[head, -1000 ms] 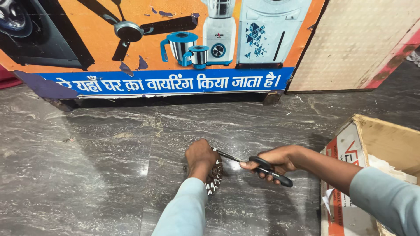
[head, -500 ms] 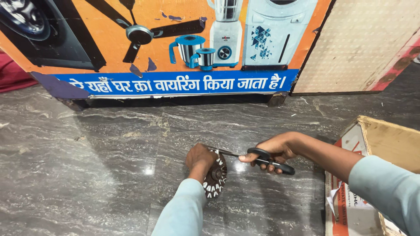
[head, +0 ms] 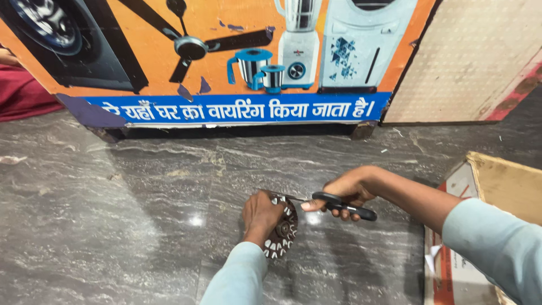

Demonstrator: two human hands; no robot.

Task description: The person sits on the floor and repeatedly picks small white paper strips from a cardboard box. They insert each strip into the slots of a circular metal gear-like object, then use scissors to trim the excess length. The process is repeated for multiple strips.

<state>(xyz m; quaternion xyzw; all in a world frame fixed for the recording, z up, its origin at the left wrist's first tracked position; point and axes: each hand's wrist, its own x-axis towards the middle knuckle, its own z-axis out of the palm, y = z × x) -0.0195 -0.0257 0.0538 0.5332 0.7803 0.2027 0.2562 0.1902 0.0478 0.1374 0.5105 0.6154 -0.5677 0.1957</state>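
My left hand [head: 261, 216] presses down on a round, dark toothed metal part [head: 283, 230] with white-tipped slots, lying on the grey stone floor [head: 141, 226]. My right hand [head: 345, 191] grips the black handles of a pair of scissors [head: 339, 204]. The thin blades point left and reach the top edge of the round part, right beside my left hand's fingers. Both forearms wear light blue sleeves.
A large orange and blue printed board [head: 226, 62] with pictures of appliances leans upright at the back. A beige panel [head: 468, 56] stands to its right. An open cardboard box [head: 497, 186] sits at the right edge. Red cloth [head: 22, 93] lies at far left.
The view has shifted, so both hands sit lower and more to the right in the picture. The scissors stay at the round part's top edge and my left hand remains on it.
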